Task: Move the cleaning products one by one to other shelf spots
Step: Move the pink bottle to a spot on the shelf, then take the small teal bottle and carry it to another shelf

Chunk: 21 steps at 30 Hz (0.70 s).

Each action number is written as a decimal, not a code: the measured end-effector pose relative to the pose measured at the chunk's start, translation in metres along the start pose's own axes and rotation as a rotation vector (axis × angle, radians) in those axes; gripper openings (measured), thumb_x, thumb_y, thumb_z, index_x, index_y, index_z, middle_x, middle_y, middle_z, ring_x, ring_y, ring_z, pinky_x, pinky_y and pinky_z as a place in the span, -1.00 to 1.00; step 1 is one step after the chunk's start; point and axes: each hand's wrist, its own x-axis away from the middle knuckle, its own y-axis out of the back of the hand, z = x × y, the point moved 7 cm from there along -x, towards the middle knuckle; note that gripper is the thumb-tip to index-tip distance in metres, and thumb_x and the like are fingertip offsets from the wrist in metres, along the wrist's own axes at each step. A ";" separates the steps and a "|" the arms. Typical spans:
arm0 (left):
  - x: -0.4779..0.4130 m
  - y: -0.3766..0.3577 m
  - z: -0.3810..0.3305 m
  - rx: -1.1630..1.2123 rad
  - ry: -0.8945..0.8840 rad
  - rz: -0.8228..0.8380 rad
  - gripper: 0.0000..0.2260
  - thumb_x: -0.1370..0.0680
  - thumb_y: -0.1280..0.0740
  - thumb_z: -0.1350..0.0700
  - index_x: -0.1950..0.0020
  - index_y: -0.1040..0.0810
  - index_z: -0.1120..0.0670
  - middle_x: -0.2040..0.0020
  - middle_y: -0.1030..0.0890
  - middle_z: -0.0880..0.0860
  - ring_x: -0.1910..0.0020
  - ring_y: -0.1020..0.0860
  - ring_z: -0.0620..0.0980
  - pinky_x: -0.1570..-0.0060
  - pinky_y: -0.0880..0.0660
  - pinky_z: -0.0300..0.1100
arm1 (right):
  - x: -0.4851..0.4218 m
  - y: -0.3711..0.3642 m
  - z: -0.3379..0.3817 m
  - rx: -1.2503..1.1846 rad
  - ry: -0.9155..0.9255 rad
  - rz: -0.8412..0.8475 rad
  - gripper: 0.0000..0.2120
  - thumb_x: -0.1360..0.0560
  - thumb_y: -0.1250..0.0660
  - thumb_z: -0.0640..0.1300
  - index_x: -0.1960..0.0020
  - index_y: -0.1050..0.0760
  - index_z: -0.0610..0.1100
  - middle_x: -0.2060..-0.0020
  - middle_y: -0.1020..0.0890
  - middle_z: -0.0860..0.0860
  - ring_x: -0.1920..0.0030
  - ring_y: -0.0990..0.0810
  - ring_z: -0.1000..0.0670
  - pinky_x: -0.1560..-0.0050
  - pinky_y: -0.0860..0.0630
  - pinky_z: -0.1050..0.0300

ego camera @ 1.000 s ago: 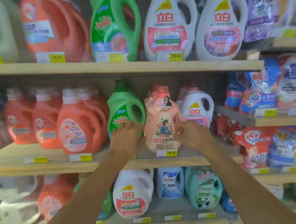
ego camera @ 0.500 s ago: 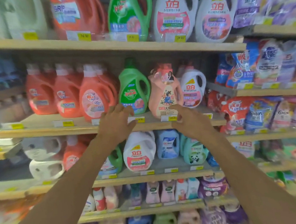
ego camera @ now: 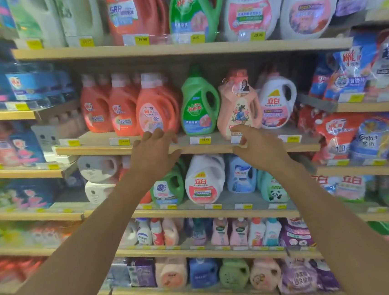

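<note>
Both hands are raised at the front edge of the middle shelf (ego camera: 212, 146) and neither has hold of anything. The left hand (ego camera: 152, 155) is loosely spread, fingers fanned, in front of the shelf lip below the orange bottles (ego camera: 154, 110). The right hand (ego camera: 258, 147) is also spread and empty, its fingertips near the price tag just under the pink floral bottle (ego camera: 238, 109). That pink bottle stands upright on the middle shelf, between the green bottle (ego camera: 199, 106) and the white jug (ego camera: 277, 101), so it looks like a product set in place, or one about to be picked; I cannot tell which.

How many products are done cannot be read from the shelves, which are full on every level. My guess is that most of the job remains.

The shelf is packed tight: the pink bottle's neighbours stand just beside it, touching or nearly so, and blur makes it hard to say. A white jug (ego camera: 204, 182) and blue bottle (ego camera: 240, 176) sit on the shelf below, behind the wrists. Free spots look scarce, which could hinder any move.
</note>
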 end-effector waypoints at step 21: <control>0.001 -0.063 0.100 0.027 -0.017 0.093 -0.69 -0.56 -0.30 -0.11 -0.26 -0.47 -0.02 -0.15 -0.53 0.05 -0.17 -0.46 0.16 -0.07 -0.44 0.04 | -0.010 -0.124 0.065 -0.005 -0.055 0.095 -0.42 -0.58 -0.31 0.08 -0.56 -0.23 0.15 -0.12 -0.60 0.05 -0.13 -0.58 -0.12 -0.01 -0.50 -0.02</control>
